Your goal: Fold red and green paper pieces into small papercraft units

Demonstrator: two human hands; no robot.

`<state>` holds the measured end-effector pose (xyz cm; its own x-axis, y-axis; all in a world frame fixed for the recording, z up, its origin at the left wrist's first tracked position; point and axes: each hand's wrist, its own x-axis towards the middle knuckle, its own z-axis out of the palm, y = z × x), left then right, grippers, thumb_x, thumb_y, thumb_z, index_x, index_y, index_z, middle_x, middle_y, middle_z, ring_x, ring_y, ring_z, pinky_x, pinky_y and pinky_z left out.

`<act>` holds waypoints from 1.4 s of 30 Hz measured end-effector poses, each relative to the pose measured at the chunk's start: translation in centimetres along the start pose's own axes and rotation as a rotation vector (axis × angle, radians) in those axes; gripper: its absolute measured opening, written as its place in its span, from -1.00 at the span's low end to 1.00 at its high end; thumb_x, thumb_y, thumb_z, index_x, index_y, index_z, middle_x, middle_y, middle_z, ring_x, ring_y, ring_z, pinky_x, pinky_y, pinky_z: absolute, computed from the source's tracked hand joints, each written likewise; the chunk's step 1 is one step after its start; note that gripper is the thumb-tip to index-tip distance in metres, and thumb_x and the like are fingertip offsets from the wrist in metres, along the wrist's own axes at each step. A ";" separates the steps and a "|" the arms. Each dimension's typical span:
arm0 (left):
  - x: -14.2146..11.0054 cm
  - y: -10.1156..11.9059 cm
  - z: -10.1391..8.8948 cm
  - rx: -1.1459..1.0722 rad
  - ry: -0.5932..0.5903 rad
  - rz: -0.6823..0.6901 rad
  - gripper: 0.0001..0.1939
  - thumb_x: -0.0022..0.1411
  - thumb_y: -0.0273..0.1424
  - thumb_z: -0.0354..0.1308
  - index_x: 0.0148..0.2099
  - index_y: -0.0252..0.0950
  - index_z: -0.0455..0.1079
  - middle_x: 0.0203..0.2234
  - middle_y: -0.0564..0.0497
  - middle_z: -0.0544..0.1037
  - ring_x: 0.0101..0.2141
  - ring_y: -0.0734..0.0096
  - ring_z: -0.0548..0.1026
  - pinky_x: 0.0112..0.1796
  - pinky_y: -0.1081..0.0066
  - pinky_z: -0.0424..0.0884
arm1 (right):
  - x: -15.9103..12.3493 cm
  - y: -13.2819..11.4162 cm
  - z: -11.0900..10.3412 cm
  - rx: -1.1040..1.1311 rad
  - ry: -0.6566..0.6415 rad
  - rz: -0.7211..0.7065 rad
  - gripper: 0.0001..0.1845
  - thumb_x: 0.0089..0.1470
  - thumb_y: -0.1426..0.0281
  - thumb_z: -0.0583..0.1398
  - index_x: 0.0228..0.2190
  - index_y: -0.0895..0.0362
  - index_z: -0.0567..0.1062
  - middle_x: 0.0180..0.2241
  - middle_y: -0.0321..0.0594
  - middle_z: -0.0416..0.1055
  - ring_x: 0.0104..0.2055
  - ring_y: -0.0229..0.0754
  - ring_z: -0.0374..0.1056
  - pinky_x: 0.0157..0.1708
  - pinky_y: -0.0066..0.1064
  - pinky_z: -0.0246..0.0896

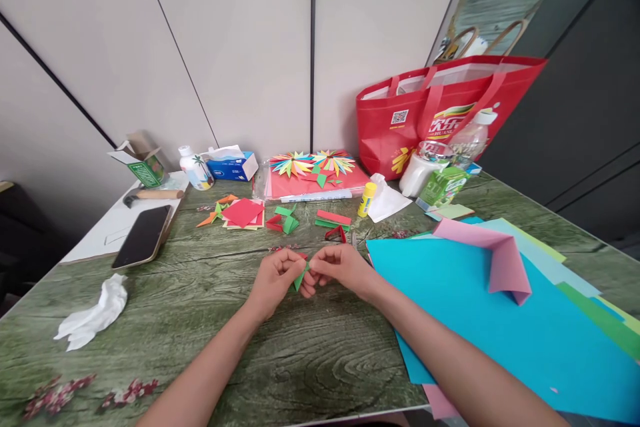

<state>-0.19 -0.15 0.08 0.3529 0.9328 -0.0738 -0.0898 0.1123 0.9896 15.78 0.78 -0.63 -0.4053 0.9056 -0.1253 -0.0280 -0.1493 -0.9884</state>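
Note:
Over the middle of the table, my left hand [280,277] and my right hand [340,267] meet fingertip to fingertip. Both pinch a small piece of folded green paper [299,280], a bit of red showing at its top edge. Fingers hide much of its shape. Just beyond lie scissors [336,234] with red handles, partly hidden by my right hand. Farther back are folded green and red pieces [286,220], a stack of red and green strips [333,219], and red paper squares [243,213]. A yellow glue stick [367,199] stands upright behind my right hand.
Large blue sheets [450,307] cover the right side, with folded pink paper [493,250] on top. A red bag [390,127] stands at the back right beside a bottle [473,137]. Leftward are a phone [143,235], a hammer [155,195], crumpled tissue [97,312] and a tissue box [233,165].

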 end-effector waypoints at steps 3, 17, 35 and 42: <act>0.0 -0.1 -0.1 -0.063 0.023 0.017 -0.77 0.09 -0.27 0.13 -0.40 -0.37 0.27 -0.65 0.02 0.50 -0.65 0.44 0.45 -0.58 0.42 0.40 | 0.2 0.0 -0.5 0.188 -0.020 0.097 -0.58 -0.13 0.08 0.19 -0.54 0.24 0.46 -0.56 -0.22 0.43 -0.53 -0.33 0.33 -0.45 -0.45 0.25; -0.2 0.3 0.1 -0.037 0.029 -0.035 -0.74 0.05 -0.24 0.15 -0.41 -0.36 0.25 -0.66 0.02 0.49 -0.66 0.43 0.45 -0.60 0.43 0.40 | -0.2 -0.4 0.6 0.011 0.051 -0.040 -0.62 -0.19 0.10 0.24 -0.63 0.18 0.35 -0.68 -0.34 0.31 -0.64 -0.35 0.21 -0.57 -0.47 0.16; 0.0 -0.2 -0.2 0.399 0.237 0.313 -0.83 0.02 -0.28 0.19 -0.38 -0.28 0.44 -0.44 0.00 0.43 -0.33 0.36 0.38 -0.29 0.43 0.30 | -0.3 -0.1 0.5 -0.220 0.273 -0.359 -0.85 -0.10 0.30 0.21 -0.53 0.13 0.40 -0.56 -0.28 0.34 -0.53 -0.29 0.25 -0.55 -0.45 0.18; -0.5 0.4 0.1 0.272 0.251 0.192 -0.75 0.10 -0.20 0.07 -0.45 -0.30 0.33 -0.71 0.13 0.36 -0.70 0.55 0.28 -0.62 0.53 0.20 | -1.4 -0.3 0.6 -0.719 0.385 -0.876 -0.86 0.03 0.49 0.09 -0.41 0.11 0.46 -0.42 -0.15 0.36 -0.38 -0.23 0.31 -0.41 -0.42 0.22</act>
<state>-0.26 -0.58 0.49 0.1125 0.9863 0.1203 0.1291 -0.1346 0.9825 15.84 -0.72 -0.14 -0.1998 0.6666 0.7181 0.4087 0.7228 -0.5572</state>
